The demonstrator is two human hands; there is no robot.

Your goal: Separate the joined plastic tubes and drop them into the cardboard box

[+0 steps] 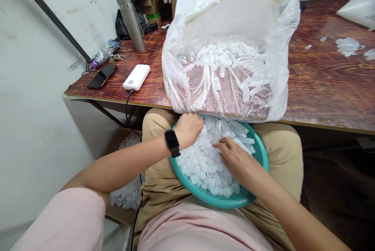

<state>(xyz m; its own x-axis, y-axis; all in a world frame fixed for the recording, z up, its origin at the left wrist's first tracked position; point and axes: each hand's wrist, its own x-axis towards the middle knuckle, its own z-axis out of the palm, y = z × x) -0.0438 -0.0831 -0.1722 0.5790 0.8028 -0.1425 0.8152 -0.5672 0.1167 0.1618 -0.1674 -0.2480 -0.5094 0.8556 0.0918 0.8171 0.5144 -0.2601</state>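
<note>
A teal basin [265, 156] rests on my lap, holding small white plastic caps [202, 171] and, toward its far right side, clear plastic tubes [238, 128]. My left hand [190, 129], with a black watch on the wrist, is closed over the basin's far left rim. Its fingertips face away, so whatever is in them is hidden. Over the middle of the basin, my right hand [233, 155] reaches down to the caps with its fingers apart, and I see nothing held in it.
Just beyond the basin, an open clear plastic bag [281, 75] of tubes lies on the wooden table [328, 90]. To the left are a white power bank [137, 77] with a cable, a phone [102, 76] and a steel flask [131, 24]. A box of plastic pieces [127, 194] stands below.
</note>
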